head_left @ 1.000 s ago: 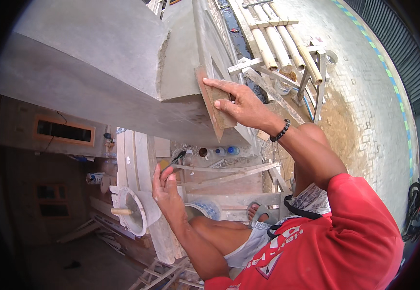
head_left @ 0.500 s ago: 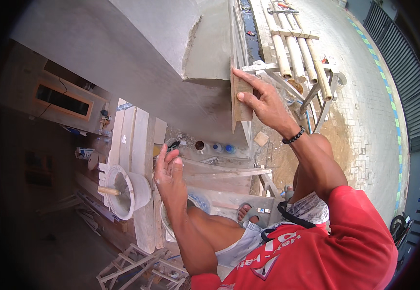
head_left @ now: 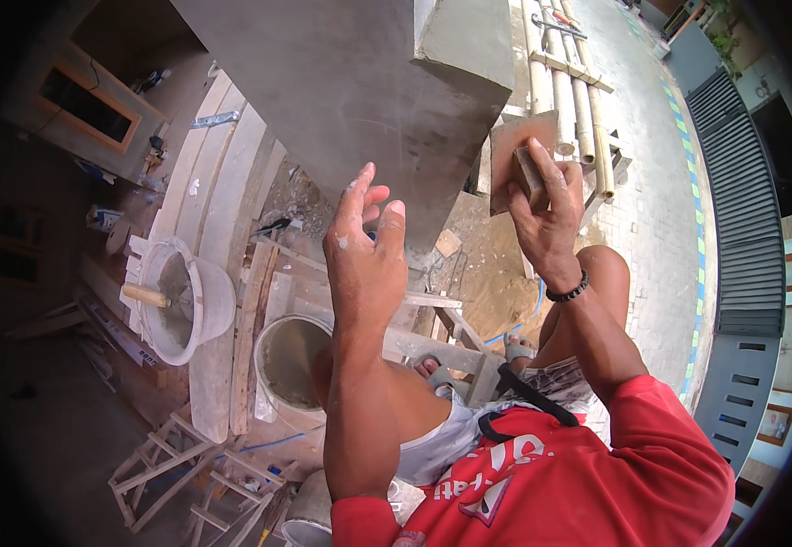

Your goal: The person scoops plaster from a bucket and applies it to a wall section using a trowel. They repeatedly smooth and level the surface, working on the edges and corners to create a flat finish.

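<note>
A flat plastering float (head_left: 508, 146) with a block handle is in my right hand (head_left: 549, 223), which closes round the handle. The float is tilted beside the corner of a grey plastered column (head_left: 350, 91); whether it touches the column I cannot tell. My left hand (head_left: 366, 251) is raised in front of the column's lower part, fingers apart and holding nothing. Pale smears mark its fingers. To its left a white bucket (head_left: 218, 305) holds grey mortar and a tool with a wooden handle (head_left: 145, 294). Below, another bucket (head_left: 262, 378) contains grey mix, partly hidden by my left arm.
Long planks (head_left: 222, 182) run along the left side, beside the buckets. Small wooden trestles (head_left: 163, 465) stand at lower left. Bamboo poles (head_left: 562, 87) lie on a stand at the far right, over a paved lane (head_left: 656, 191). My sandalled feet are by a wooden frame (head_left: 469, 342).
My right hand has moved the float from along the column's edge and tilted it, so its handle shows. My left hand has risen, still empty. The whole view has shifted.
</note>
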A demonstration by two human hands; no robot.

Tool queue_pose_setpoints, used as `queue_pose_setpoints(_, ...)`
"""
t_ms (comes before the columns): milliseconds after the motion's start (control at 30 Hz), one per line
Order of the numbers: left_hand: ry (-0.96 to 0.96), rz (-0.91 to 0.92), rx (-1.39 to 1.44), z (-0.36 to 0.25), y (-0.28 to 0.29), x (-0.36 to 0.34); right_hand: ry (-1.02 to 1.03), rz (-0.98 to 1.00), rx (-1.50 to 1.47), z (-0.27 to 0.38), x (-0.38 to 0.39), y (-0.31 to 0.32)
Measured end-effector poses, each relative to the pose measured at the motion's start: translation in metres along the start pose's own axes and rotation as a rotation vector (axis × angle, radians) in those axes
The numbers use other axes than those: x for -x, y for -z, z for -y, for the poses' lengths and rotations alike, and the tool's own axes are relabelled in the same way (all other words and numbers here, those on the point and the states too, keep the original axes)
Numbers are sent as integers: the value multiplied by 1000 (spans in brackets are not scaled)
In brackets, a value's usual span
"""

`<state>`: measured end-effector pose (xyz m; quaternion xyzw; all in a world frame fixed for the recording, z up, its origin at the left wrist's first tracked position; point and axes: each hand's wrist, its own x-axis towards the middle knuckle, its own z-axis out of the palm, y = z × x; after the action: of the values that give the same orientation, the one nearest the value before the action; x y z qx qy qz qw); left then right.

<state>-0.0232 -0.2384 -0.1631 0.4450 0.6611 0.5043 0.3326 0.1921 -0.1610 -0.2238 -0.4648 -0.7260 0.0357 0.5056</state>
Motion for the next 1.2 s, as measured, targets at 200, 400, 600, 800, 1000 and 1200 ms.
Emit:
queue_pose_setpoints(200, -13, 25, 21, 0, 1, -2, 313, 165, 258, 4, -18, 3)
queue_pose_setpoints(400, -60, 39, 38, 3, 4, -2, 715, 520, 587, 17, -76, 39)
queue_pose_setpoints(600, -83, 49, 75, 5, 0, -5, 825, 480, 830, 22, -103, 32)
queue_pose_setpoints(800, -131, 38, 13, 6, -3, -4, 663, 836, 984, 26, -69, -7)
queue_pose_setpoints(1000, -126, 47, 47, 3, 2, -2, 809, 575, 776, 44, -89, 11)
queue_pose_setpoints(1200, -110, 56, 74, 1, -6, -2, 725, 763, 1017, 50, -88, -21)
